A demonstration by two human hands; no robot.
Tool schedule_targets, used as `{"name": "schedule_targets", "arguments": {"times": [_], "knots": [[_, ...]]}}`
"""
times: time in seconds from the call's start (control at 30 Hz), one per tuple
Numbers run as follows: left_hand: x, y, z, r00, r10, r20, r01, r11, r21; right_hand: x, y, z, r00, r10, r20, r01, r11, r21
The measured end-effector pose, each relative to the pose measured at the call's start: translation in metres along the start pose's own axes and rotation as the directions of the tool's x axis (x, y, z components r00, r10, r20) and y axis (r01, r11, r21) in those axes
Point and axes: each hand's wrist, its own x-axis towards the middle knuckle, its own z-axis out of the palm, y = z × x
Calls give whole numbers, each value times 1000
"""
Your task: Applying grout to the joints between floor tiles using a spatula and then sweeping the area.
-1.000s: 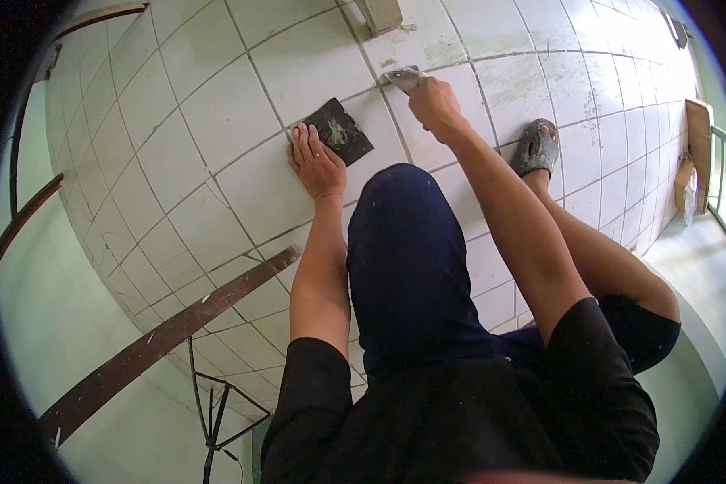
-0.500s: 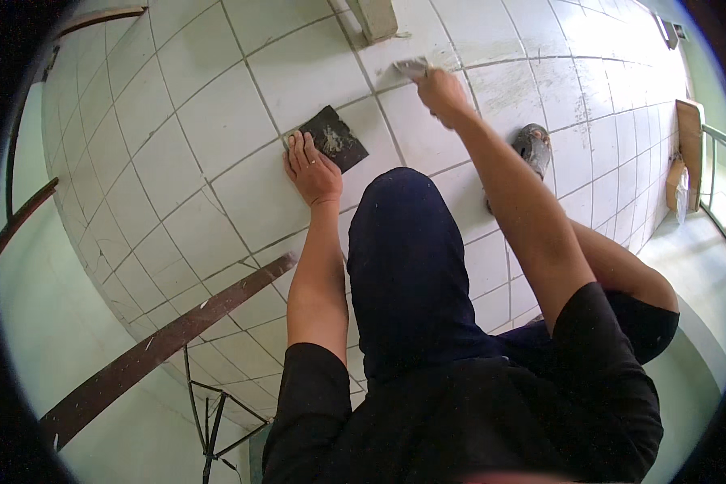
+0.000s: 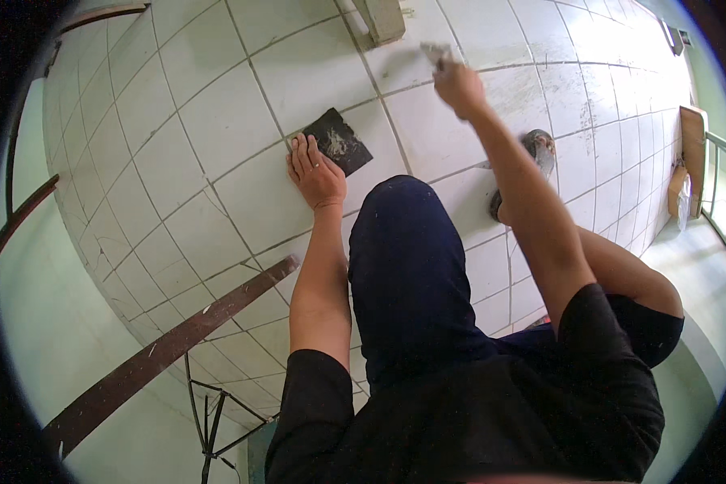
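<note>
My left hand lies flat on the white tiled floor, its fingers stretched out along the left edge of a dark, roughly square sheet. Pale smears mark the middle of that sheet. Farther off and to the right, my right hand is closed round the handle of a putty knife. Its greyish blade points up and left, blurred by motion. Whether the blade touches the tiles, I cannot tell.
A pale post stands on the floor ahead. My shod foot is right of my bent knee. A dark brown bar and a black metal frame are at lower left. Railings line the far right.
My right hand has moved a little right and away from me with the putty knife. The left hand rests in the same place beside the dark sheet.
</note>
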Motion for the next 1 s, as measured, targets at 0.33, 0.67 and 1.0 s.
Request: {"name": "schedule_targets", "arguments": {"times": [0.33,0.67,1.0], "knots": [[7,23,8,999,35,-3,-35,998,-48,116,8,-36,987,-151,52,160,939,-304],[5,10,0,999,40,16,-40,999,-15,83,-10,-27,968,-137,211,193,943,-272],[0,-2,-6,999,29,27,-28,1000,-10,19,8,-7,947,-145,287,210,954,-212]]}}
